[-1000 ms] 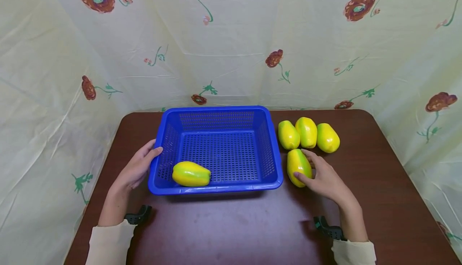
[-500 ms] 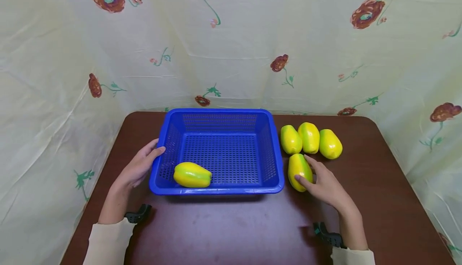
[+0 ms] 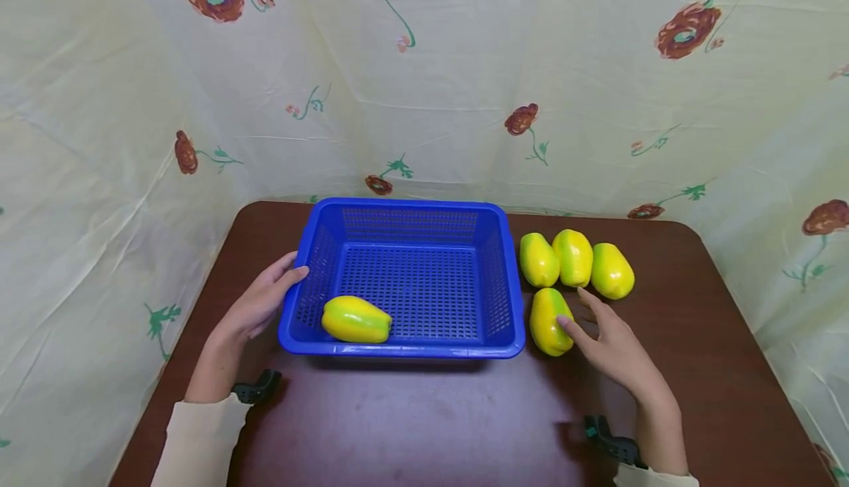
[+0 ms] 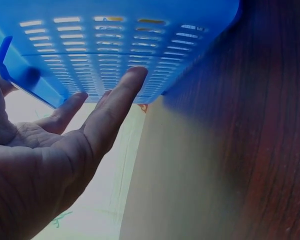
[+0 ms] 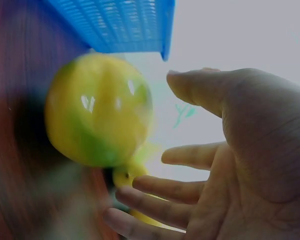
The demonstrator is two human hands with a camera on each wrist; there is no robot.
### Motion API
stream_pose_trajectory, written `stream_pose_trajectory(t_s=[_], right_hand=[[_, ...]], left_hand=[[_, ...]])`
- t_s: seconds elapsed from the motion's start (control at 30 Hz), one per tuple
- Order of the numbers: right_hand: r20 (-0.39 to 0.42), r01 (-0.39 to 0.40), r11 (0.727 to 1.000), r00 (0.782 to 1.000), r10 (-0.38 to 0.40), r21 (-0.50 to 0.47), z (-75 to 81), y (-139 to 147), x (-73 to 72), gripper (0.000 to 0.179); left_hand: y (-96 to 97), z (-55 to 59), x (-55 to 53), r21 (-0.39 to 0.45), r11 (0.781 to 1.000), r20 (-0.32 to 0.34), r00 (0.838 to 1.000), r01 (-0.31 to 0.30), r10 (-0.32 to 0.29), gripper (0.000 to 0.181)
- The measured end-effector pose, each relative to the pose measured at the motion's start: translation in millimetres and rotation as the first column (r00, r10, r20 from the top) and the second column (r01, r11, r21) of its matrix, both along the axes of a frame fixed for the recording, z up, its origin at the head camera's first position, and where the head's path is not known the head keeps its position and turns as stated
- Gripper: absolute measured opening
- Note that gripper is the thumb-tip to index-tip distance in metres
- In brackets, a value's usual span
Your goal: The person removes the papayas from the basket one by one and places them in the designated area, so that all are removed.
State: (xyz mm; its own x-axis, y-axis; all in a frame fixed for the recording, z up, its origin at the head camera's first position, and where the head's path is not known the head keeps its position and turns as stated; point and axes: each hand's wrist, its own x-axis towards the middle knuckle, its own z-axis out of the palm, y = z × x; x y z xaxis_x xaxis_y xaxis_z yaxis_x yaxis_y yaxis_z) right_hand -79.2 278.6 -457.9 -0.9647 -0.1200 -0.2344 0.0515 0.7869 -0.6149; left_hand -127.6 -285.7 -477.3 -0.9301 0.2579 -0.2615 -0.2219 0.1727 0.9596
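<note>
A blue plastic basket (image 3: pixel 404 351) with slotted walls stands on the table, one yellow-green papaya (image 3: pixel 357 320) lying inside at its near left. At the basket's left side, my left hand (image 3: pixel 261 301) holds the rim, thumb over the top and fingers against the outer wall (image 4: pixel 105 55). Right of the basket lies another papaya (image 3: pixel 549 325). My right hand (image 3: pixel 617 343) is beside it with fingers spread and nothing in its grasp; the thumb overlaps the fruit in the head view, while the right wrist view shows a gap between hand and papaya (image 5: pixel 97 110).
Behind the right-hand fruit, three more papayas (image 3: pixel 573 257) sit in a row close to the basket's right wall. The brown table (image 3: pixel 411 421) ends at a floral curtain (image 3: pixel 438 89) along the back and sides.
My right hand has loosened from the papaya and drawn back slightly to the right. The left hand stays on the basket rim. The head view has shifted a little.
</note>
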Motion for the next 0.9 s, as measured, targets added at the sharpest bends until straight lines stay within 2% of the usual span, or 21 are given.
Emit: stream_pose_trajectory(t_s=[0.17,0.4,0.57,0.73,0.9], right_hand=[[-0.016,0.050,0.998,0.999,-0.051,-0.040,3.4,8.2,3.1,0.086],[-0.114,0.077,0.992,0.990,-0.088,-0.099,3.2,15.6,2.4,0.072],[-0.187,0.089,0.989,0.976,-0.111,-0.119,1.6,15.6,-0.5,0.065],[-0.269,0.120,0.978,0.949,-0.164,-0.173,-0.3,10.8,1.9,0.058],[-0.360,0.133,0.973,0.912,-0.194,-0.188,-1.7,4.2,-0.5,0.049]], left_hand=[[-2.8,1.6,-0.3,-0.009,1.000,-0.012,1.000,-0.003,0.003,0.066],[0.5,1.3,-0.7,-0.020,1.000,0.001,1.000,0.002,-0.002,0.066],[4.1,0.2,3.9,-0.024,0.999,-0.004,0.999,-0.033,0.033,0.067],[6.3,-0.8,5.5,0.001,0.999,0.012,0.999,-0.049,0.049,0.066],[5.7,-0.4,9.4,0.002,0.997,-0.010,0.997,-0.072,0.072,0.064]])
